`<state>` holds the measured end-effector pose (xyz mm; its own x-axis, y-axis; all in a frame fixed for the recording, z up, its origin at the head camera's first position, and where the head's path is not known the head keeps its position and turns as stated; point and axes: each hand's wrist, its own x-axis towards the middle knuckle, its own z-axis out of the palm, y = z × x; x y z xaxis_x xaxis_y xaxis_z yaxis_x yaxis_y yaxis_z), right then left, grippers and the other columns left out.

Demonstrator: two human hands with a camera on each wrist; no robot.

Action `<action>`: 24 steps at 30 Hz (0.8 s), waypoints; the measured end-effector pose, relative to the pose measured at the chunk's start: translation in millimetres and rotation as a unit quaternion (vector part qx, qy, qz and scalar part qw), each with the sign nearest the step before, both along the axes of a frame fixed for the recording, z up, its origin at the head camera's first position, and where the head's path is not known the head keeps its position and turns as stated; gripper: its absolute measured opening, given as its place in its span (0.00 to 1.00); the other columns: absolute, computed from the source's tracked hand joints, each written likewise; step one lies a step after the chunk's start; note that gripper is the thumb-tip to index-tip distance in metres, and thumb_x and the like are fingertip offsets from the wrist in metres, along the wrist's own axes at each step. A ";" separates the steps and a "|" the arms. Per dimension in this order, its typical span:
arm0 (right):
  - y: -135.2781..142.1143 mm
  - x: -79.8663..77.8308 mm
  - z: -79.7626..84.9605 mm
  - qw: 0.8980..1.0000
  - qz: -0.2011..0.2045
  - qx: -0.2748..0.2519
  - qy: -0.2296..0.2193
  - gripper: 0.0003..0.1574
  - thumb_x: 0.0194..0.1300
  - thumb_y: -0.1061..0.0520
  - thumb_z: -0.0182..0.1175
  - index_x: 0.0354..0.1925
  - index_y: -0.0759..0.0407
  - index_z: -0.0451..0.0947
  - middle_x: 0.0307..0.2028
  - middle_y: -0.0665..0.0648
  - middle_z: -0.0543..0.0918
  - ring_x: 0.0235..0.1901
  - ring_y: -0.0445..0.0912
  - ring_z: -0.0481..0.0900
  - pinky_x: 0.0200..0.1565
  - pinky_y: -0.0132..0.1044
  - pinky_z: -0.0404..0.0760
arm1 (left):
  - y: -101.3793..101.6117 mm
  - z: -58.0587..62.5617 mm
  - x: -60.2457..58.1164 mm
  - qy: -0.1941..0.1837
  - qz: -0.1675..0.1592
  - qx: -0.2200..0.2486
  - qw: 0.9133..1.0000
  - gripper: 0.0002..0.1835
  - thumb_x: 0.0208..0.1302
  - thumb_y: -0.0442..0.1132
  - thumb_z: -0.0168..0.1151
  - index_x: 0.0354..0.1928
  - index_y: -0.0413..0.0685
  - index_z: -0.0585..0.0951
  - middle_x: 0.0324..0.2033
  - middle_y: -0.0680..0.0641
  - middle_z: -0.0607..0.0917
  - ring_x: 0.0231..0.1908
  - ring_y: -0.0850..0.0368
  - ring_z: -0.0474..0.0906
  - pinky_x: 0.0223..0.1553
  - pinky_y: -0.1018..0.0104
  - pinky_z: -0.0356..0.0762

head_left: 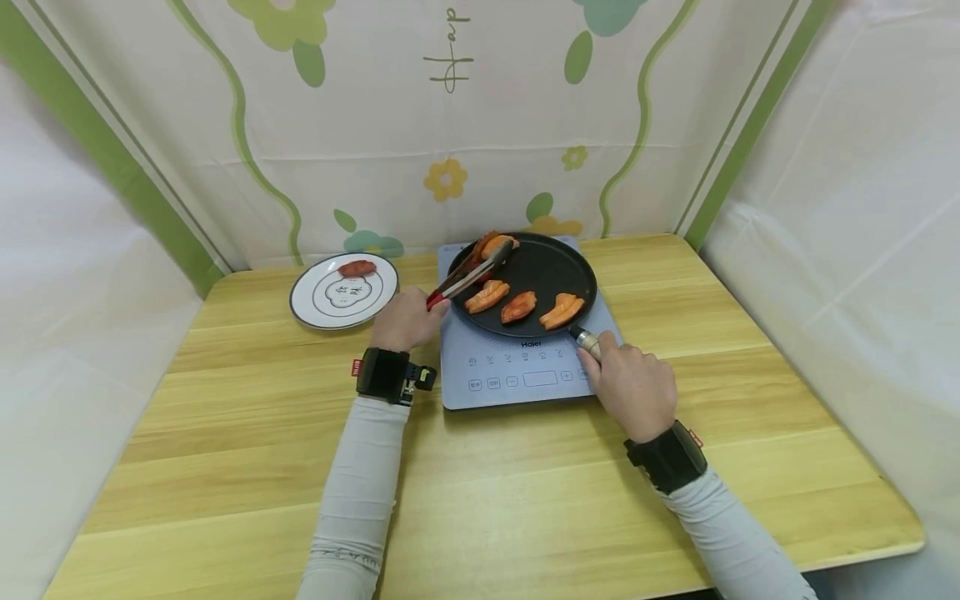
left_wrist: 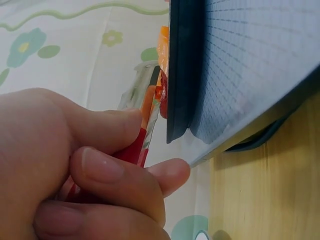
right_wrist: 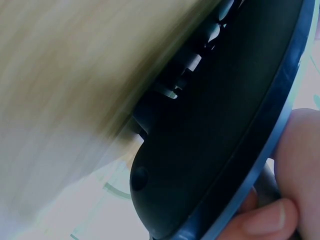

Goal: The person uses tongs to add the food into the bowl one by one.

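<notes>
My left hand (head_left: 407,319) grips red-handled tongs (head_left: 472,277), whose tips reach into the left side of a black frying pan (head_left: 558,262). Several reddish-orange pieces that look like chicken wings lie in the pan, among them a front piece (head_left: 519,307) and a right one (head_left: 562,311). Some at the left overlap near the tong tips; whether the tips pinch one, I cannot tell. With my right hand (head_left: 636,390) I hold the pan's handle (head_left: 587,342). In the left wrist view, thumb and fingers close round the red tong handles (left_wrist: 131,152).
Beneath the pan is a light-blue Haier induction cooker (head_left: 480,350) with a touch panel. To its left, a white plate (head_left: 311,302) with a dark rim carries one reddish piece (head_left: 357,268). A floral curtain (head_left: 375,125) stands behind the wooden table (head_left: 262,450).
</notes>
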<state>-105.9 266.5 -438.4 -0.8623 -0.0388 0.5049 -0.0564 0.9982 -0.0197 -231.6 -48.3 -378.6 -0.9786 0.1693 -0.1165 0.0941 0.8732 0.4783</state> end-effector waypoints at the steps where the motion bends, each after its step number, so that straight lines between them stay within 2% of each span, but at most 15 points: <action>1: -0.1 -0.1 0.2 1.000 0.000 0.000 -0.001 0.28 0.74 0.40 0.65 0.31 0.61 0.69 0.13 0.53 0.63 0.10 0.48 0.62 0.13 0.39 0.53 | 0.2 0.3 0.0 0.000 0.002 -0.002 1.000 0.27 0.81 0.59 0.51 0.26 0.48 0.72 0.19 0.52 0.71 0.20 0.56 0.70 0.21 0.65 0.62; 7: -0.3 -0.4 1.0 1.000 -0.002 -0.002 -0.008 0.28 0.74 0.40 0.64 0.32 0.61 0.69 0.13 0.53 0.63 0.10 0.48 0.62 0.13 0.39 0.53 | 0.5 3.4 1.3 -0.004 0.008 -0.006 1.000 0.27 0.81 0.61 0.49 0.31 0.47 0.74 0.23 0.49 0.75 0.23 0.54 0.72 0.23 0.63 0.64; 16: -1.5 -0.5 2.4 1.000 -0.004 -0.006 -0.017 0.28 0.75 0.40 0.64 0.32 0.61 0.70 0.13 0.53 0.63 0.10 0.48 0.62 0.14 0.38 0.53 | -5.1 7.8 4.7 -0.011 0.021 0.021 1.000 0.27 0.80 0.62 0.51 0.32 0.46 0.74 0.23 0.49 0.73 0.23 0.53 0.71 0.23 0.62 0.64; 24: -0.8 0.7 3.0 1.000 -0.002 -0.002 -0.012 0.28 0.74 0.40 0.64 0.32 0.61 0.70 0.13 0.53 0.63 0.10 0.48 0.62 0.13 0.38 0.53 | -19.7 9.1 6.2 0.029 0.005 0.015 0.999 0.28 0.79 0.61 0.52 0.25 0.48 0.72 0.23 0.48 0.75 0.25 0.50 0.74 0.25 0.60 0.68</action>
<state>-105.2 265.7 -435.5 -0.8741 -0.0326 0.4846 -0.0515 0.9983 -0.0258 -225.4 -68.0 -369.5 -0.9853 0.1620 -0.0545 0.1138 0.8599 0.4976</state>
